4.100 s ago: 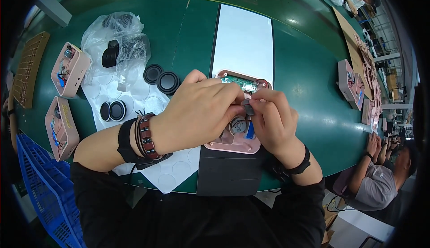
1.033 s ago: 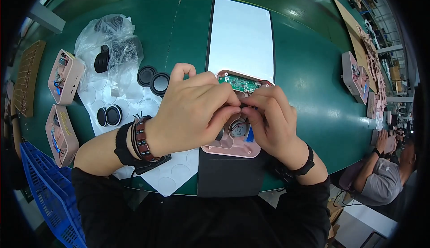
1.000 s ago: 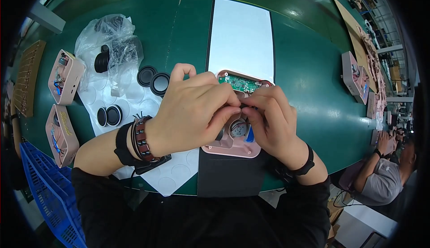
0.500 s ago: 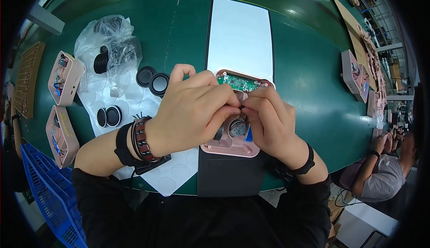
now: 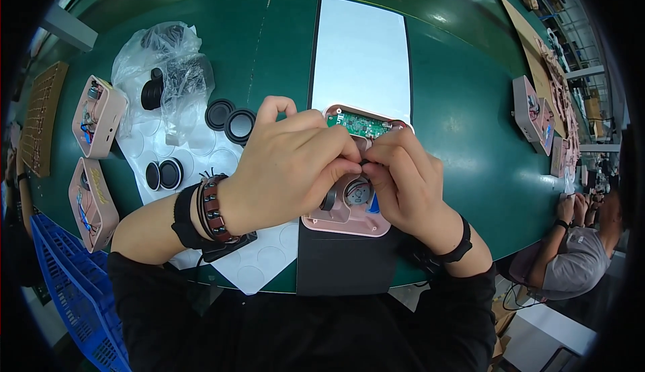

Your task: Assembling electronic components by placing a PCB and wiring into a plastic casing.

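Housing (image 5: 346,226), pale pink, open side up, with its long axis running away from the body and its far end leaning slightly right. Green circuit board (image 5: 359,125) across that far end; round metal part (image 5: 358,192) nearer, beside a blue part (image 5: 375,204). Left hand (image 5: 289,157) back up, forearm slanting in from the lower left, one finger crooked outward on the far side. Right hand (image 5: 410,177) opposite, forearm rising from the lower right, fingers curled. Fingertips meeting above the middle of the housing — thumb and forefinger of each pinched on a small dark piece (image 5: 364,163), mostly hidden between the two grips, nearer than the circuit board. Cannot tell its direction or long axis. Black mat (image 5: 346,264) at the near end, white sheet (image 5: 363,49) beyond.
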